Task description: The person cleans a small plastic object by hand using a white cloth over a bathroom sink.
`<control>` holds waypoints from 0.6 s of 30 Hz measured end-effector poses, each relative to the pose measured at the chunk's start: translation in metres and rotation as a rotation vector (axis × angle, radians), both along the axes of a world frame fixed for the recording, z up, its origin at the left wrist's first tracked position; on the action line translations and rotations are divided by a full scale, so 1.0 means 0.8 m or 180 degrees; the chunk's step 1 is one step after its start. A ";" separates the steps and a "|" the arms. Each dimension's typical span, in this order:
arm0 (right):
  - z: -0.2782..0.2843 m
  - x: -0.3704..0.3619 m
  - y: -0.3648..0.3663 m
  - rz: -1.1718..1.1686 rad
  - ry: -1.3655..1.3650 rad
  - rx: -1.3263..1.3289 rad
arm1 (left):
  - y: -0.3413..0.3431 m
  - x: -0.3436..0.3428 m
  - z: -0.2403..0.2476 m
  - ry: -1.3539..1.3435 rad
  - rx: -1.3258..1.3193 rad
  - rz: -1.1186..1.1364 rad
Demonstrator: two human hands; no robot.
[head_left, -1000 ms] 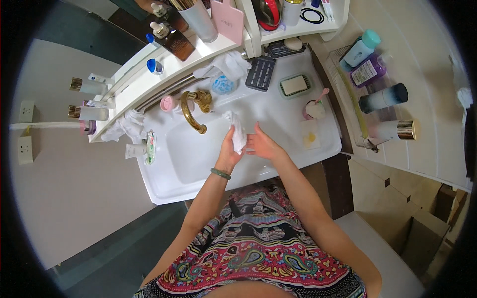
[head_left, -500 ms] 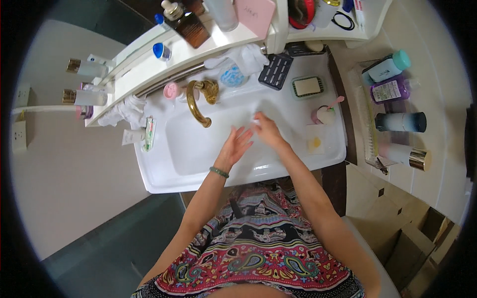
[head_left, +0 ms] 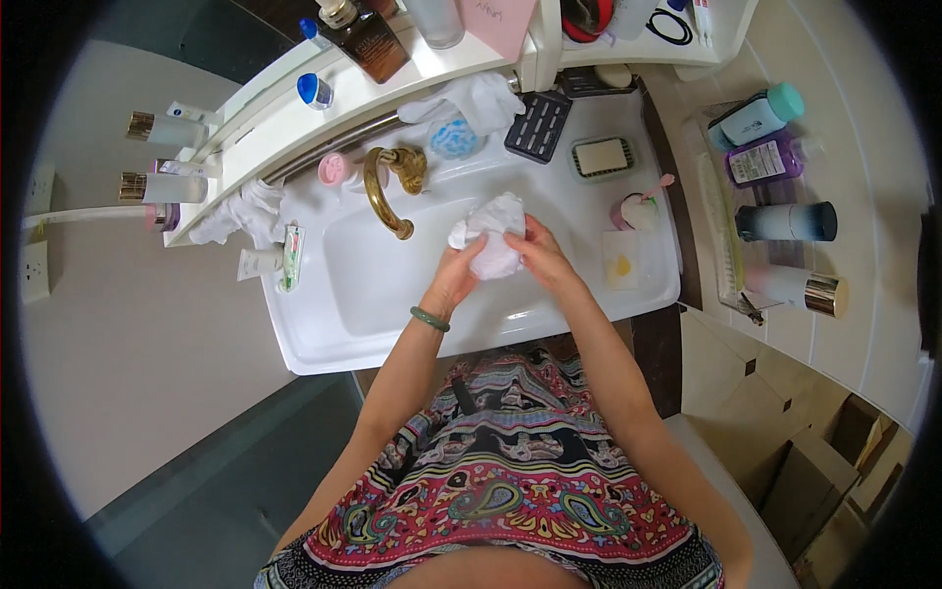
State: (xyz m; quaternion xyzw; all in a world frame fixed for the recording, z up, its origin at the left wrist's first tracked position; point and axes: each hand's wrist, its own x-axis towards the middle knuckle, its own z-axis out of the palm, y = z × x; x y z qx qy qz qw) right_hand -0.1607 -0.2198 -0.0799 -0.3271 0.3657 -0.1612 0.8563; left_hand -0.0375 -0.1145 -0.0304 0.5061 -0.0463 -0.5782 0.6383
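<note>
A bunched white cloth [head_left: 498, 234] is spread between my two hands over the white sink basin [head_left: 368, 275]. My left hand [head_left: 458, 270], with a green bangle on its wrist, grips the cloth's lower left side with the thumb on top. On the opposite side my right hand [head_left: 543, 255] holds it, thumb also on top; the other fingers are partly hidden beneath. To the left of the cloth, apart from it, a brass faucet [head_left: 381, 201] curves over the basin.
At the sink's right stand a soap dish with a bar of soap [head_left: 601, 157] and a pink cup [head_left: 635, 211]. A black slotted tray [head_left: 538, 126] and a white towel [head_left: 461, 103] lie at the back. Left are tubes [head_left: 260, 263]; a rack of bottles [head_left: 760, 162] hangs right.
Half a second ago the hands were close together with only a little white showing at the right fingers. Now they are apart with the white cloth opened out between them.
</note>
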 end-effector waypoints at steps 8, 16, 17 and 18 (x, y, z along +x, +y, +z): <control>0.003 -0.020 -0.032 0.2090 0.1448 -0.2163 | 0.030 0.047 -0.065 0.0453 0.0471 0.0852; -0.027 -0.011 0.013 0.0478 0.1000 -0.1364 | 0.019 0.009 -0.078 0.0226 0.1120 0.0365; -0.047 -0.010 0.022 0.0536 0.0630 -0.1155 | 0.000 -0.008 -0.067 0.0638 0.1208 0.0347; -0.033 0.000 0.034 0.0557 0.0592 -0.1154 | 0.003 -0.012 -0.070 0.0490 0.0772 0.0407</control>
